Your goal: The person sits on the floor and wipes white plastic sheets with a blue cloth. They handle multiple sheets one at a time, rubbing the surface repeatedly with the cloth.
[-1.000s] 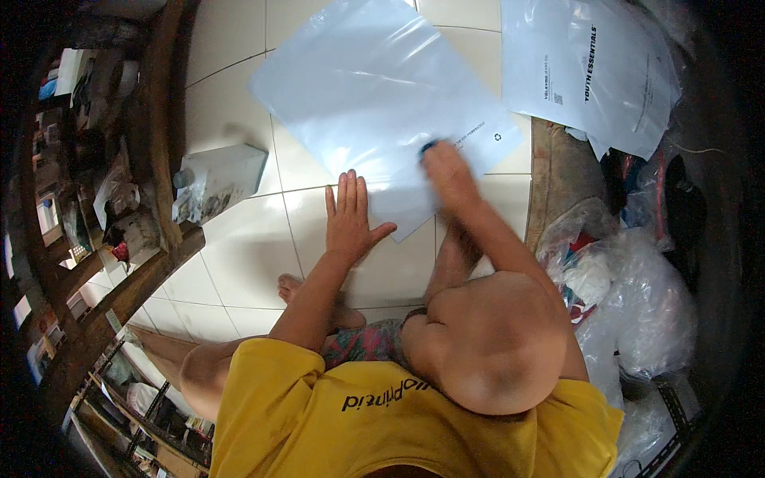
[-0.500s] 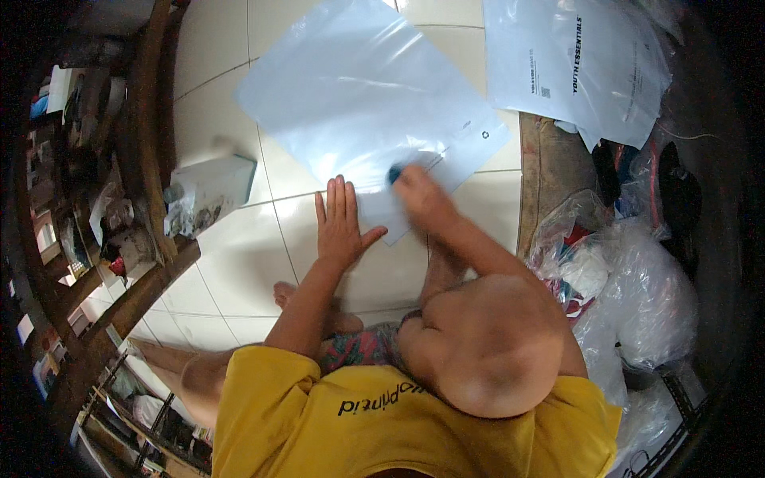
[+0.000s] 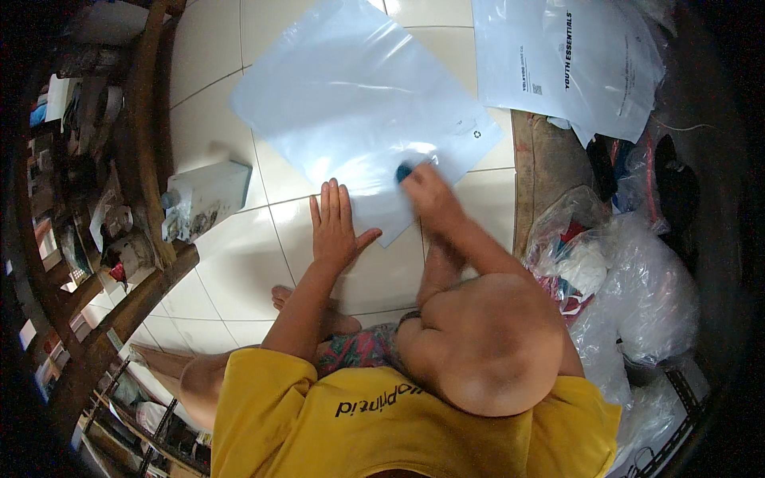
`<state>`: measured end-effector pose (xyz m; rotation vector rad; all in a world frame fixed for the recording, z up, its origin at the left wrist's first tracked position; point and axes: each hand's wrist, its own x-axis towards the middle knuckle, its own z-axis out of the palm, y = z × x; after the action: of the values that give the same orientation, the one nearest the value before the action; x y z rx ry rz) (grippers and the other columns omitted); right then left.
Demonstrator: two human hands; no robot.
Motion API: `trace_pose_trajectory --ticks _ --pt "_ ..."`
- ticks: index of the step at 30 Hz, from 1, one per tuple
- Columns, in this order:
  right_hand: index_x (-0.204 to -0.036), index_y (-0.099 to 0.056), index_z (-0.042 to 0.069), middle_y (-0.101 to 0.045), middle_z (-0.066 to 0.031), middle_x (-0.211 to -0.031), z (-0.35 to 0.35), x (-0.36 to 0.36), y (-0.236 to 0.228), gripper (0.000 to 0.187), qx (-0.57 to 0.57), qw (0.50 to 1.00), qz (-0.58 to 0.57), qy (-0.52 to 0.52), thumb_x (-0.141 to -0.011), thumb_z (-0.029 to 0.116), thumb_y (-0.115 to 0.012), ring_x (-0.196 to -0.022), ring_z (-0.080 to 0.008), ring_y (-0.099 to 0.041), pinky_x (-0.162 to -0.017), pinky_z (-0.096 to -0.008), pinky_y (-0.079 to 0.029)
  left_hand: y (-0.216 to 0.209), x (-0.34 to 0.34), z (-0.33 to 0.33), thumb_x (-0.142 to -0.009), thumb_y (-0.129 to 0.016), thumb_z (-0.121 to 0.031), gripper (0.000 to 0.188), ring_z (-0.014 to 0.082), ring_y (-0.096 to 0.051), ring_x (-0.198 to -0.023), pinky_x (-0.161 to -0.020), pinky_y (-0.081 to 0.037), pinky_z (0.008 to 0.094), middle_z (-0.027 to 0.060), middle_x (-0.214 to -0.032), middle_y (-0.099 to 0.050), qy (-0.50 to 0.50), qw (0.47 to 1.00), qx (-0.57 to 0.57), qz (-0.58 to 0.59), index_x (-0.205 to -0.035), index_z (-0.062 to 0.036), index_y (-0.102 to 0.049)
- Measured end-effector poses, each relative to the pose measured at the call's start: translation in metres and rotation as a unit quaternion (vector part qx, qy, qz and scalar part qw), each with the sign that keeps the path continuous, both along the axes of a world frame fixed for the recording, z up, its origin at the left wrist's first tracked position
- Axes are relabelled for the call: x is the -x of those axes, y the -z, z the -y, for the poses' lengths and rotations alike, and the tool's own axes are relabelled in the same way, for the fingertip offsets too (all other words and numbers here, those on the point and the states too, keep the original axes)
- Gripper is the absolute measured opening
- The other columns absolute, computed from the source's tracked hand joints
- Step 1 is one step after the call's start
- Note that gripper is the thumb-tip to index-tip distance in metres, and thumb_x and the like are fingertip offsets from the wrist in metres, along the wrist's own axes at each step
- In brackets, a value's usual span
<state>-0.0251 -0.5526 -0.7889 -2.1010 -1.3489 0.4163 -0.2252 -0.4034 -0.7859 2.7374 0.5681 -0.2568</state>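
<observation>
A large pale, glossy plastic bag lies flat on the tiled floor, turned cornerwise, with small dark print near its right corner. My left hand rests flat with fingers outstretched on the bag's near left edge. In my right hand, the fingers are closed round a small dark blue wad. That hand is over the bag's near right part, at the printed side, and slightly blurred. Most of the wad is hidden by my fingers, so its kind is unclear.
More printed plastic bags lie at the far right, beside a brown board. Clear plastic sacks crowd the right side. On the left, a stained pale box-like container stands by a wooden frame. My bent knee is close to my right arm.
My right hand has shifted slightly to the right over the bag with the blue wad in it. My left hand stays flat in the same place on the bag.
</observation>
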Motion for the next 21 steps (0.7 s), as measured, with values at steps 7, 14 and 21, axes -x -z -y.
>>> trace_pose_trajectory --ticks 7,14,21 --pt "-0.094 -0.061 -0.001 -0.056 -0.0210 -0.095 0.015 -0.120 -0.006 0.012 0.044 0.981 0.043 0.182 -0.089 0.008 -0.055 -0.088 -0.0384 -0.057 -0.079 -0.0486 -0.049 -0.004 -0.004 0.001 -0.078 -0.067 -0.068 0.119 0.0448 -0.009 -0.151 -0.120 -0.006 0.0611 0.0327 -0.159 -0.013 -0.007 0.999 0.036 -0.013 -0.151 0.0104 -0.015" --pt "-0.098 -0.057 0.000 -0.055 -0.0220 -0.098 -0.016 0.016 0.010 0.019 0.027 0.992 -0.115 0.043 -0.090 0.017 -0.055 -0.097 -0.0388 -0.056 -0.087 -0.0471 -0.047 -0.004 0.000 0.001 -0.081 -0.061 -0.071 0.116 0.0405 -0.008 -0.152 -0.121 -0.004 0.0573 0.0283 -0.161 -0.014 -0.015 0.999 0.019 -0.032 -0.153 0.0081 -0.014" --pt "-0.095 -0.064 0.001 -0.056 -0.0185 -0.095 -0.001 -0.118 -0.021 0.010 0.025 0.973 0.020 0.229 -0.085 0.000 -0.064 -0.090 -0.0379 -0.060 -0.080 -0.0441 -0.050 -0.016 -0.008 0.002 -0.079 -0.071 -0.061 0.117 0.0436 -0.008 -0.151 -0.121 -0.006 0.0578 0.0320 -0.160 -0.013 -0.024 0.998 0.046 -0.036 -0.151 0.0114 -0.015"
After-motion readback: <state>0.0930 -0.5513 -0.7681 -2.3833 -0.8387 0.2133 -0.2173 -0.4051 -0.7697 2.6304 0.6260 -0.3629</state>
